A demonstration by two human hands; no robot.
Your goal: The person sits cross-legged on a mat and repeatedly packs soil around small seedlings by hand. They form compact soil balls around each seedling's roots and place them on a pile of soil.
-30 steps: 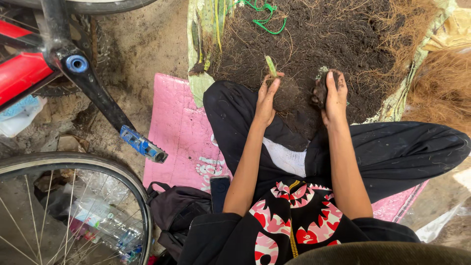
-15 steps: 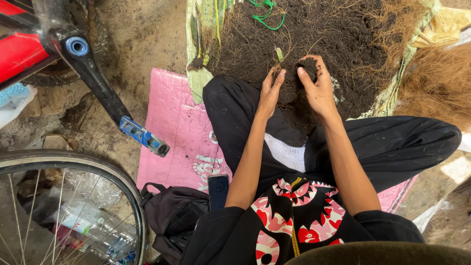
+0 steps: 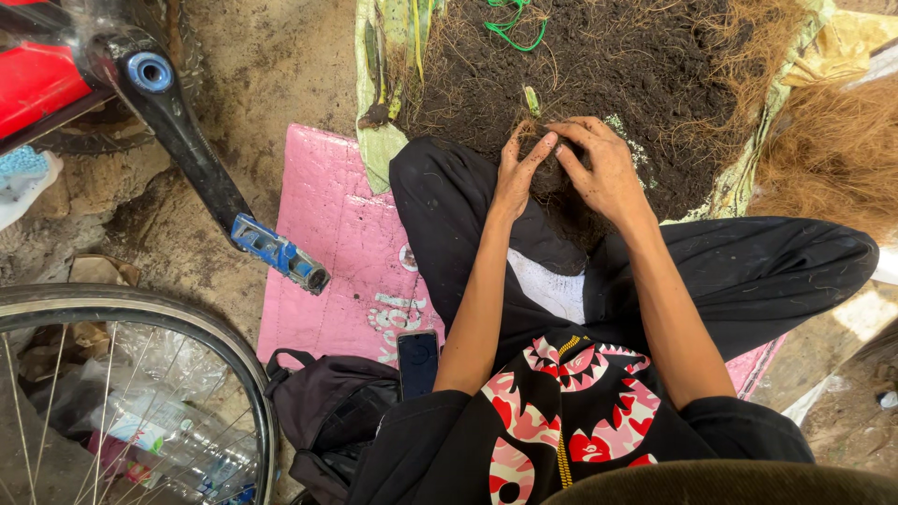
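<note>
I sit cross-legged in black trousers on a pink mat, facing a heap of dark soil laced with brown fibres. My left hand and my right hand are cupped together around a clump of soil and roots at the near edge of the heap. A small green shoot sticks up just above my fingers. Soil clings to both hands.
A bicycle stands at the left: red frame, black crank with blue pedal, spoked wheel. A dark bag and a phone lie by my left hip. Brown coconut fibre piles at the right. Green string lies on the soil.
My right hand, which was apart on a dark lump, has moved left to meet my left hand. Both hands now close around the clump below the shoot.
</note>
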